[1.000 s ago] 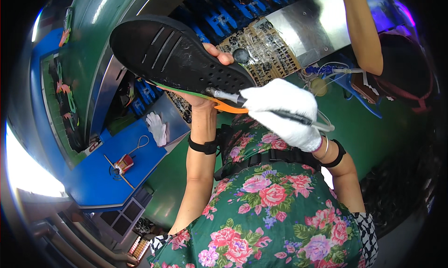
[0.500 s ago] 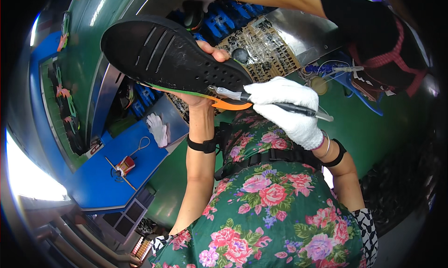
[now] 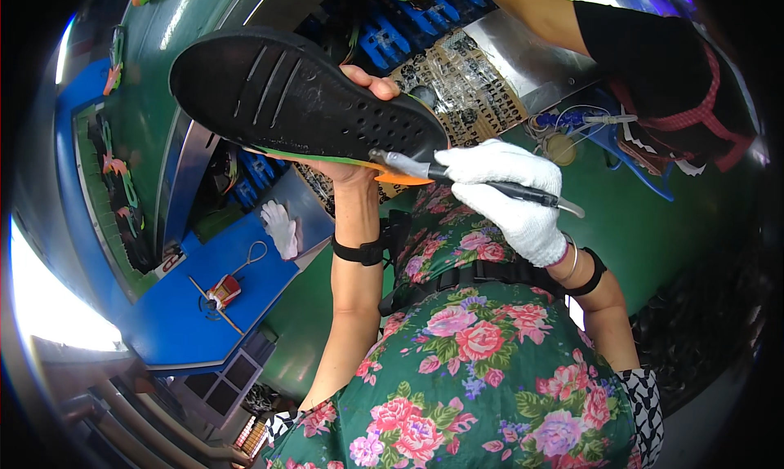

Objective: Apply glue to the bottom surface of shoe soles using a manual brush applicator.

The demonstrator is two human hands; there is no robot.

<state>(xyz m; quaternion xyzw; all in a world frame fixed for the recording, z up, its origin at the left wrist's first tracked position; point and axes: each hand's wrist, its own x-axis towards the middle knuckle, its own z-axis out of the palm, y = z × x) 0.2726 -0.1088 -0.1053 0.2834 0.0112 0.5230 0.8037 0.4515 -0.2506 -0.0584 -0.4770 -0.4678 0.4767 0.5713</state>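
A black shoe [image 3: 302,102] with its bottom turned toward me is held up at the middle of the view. Slits and small round holes mark its sole, and a green and orange edge shows along the near side. My bare left hand [image 3: 371,83] grips it from beneath, with fingertips curling over the far side and the palm below the near edge. In my white-gloved right hand [image 3: 508,187] is a slim brush-like tool [image 3: 527,193] with a black handle and a whitish wrapped front. Its tip meets or hovers close over the sole's near edge, beside the orange part.
A co-worker's arm [image 3: 543,16] reaches in at the far right. Beyond the shoe are blue racks [image 3: 388,40] and a taped cardboard sheet [image 3: 482,85]. On the left, a blue table [image 3: 180,306] bears a glove [image 3: 282,231] and a red-wrapped item [image 3: 222,291].
The shoe has shifted slightly left. My right hand and the tool have moved slightly right. The co-worker's arm has drawn away toward the far right.
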